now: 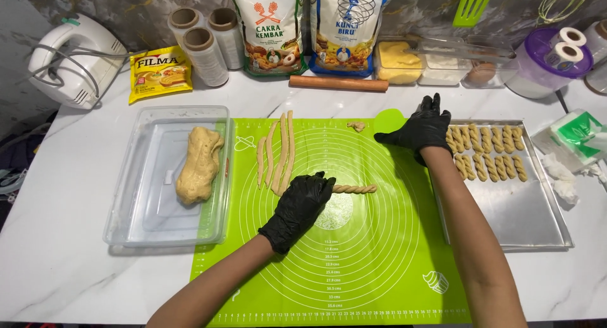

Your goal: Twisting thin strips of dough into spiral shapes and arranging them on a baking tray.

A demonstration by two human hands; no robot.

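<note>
The left hand (298,208), in a black glove, lies palm down and flat on the left end of a twisted dough rope (355,189), fingers stretched out and close together; it presses on the rope rather than gripping it. The rope lies across the middle of a green silicone mat (354,271), its free end pointing right. The right hand (420,130), also gloved in black, rests spread at the far right edge of the mat, fingers loosely open, holding nothing; its heel sits just beside the left rim of a metal tray (525,220).

On the far part of that tray lie two rows of short twisted dough pieces (487,152). Just left of the left hand, several plain dough strips (278,152) lie side by side on the mat, running near to far. A small dough scrap (356,126) sits farther off, near the mat's far edge.

To the left of the mat stands a clear plastic container (152,220) with a lump of dough (198,165) inside. Along the far side of the white marble counter (57,252) are a white hand mixer (69,59), a yellow packet (160,72), rolls of plastic film (205,40), two flour bags (310,25), a wooden rolling pin (338,83) and clear boxes of ingredients (436,63). At the far right lie crumpled tissues (563,176).
</note>
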